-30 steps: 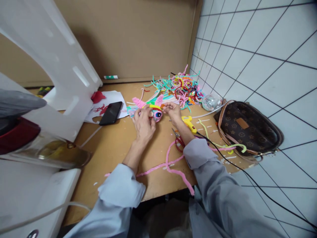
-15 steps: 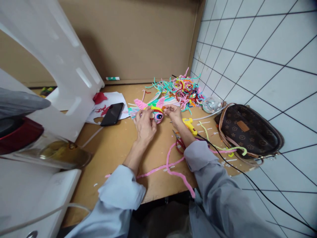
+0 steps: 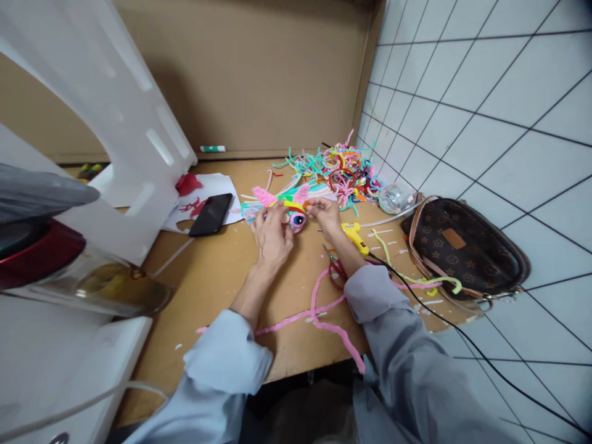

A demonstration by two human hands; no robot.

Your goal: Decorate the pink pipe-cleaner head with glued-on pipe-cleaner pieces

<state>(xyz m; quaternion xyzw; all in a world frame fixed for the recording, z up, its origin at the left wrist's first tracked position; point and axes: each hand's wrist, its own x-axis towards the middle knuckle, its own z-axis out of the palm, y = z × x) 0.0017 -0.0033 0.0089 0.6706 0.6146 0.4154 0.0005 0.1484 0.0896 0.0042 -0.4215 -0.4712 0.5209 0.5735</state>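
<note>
On the wooden table (image 3: 217,277) lies a colourful pipe-cleaner figure (image 3: 292,213) with a pink body, a blue eye and a yellow band. My left hand (image 3: 272,233) is closed on its left side, fingers curled over the yellow band. My right hand (image 3: 325,214) pinches the figure's right end with fingertips pressed together. Both hands meet over the figure in the middle of the table.
A heap of pipe cleaners (image 3: 340,168) lies behind the figure. A yellow glue gun (image 3: 355,236), red scissors (image 3: 336,267) and a brown handbag (image 3: 462,250) sit to the right. A black phone (image 3: 211,214) rests on paper at the left. A long pink pipe cleaner (image 3: 319,314) trails toward me.
Both hands stay on the figure with small finger shifts. The view has tilted slightly, so everything sits a little lower in the picture.
</note>
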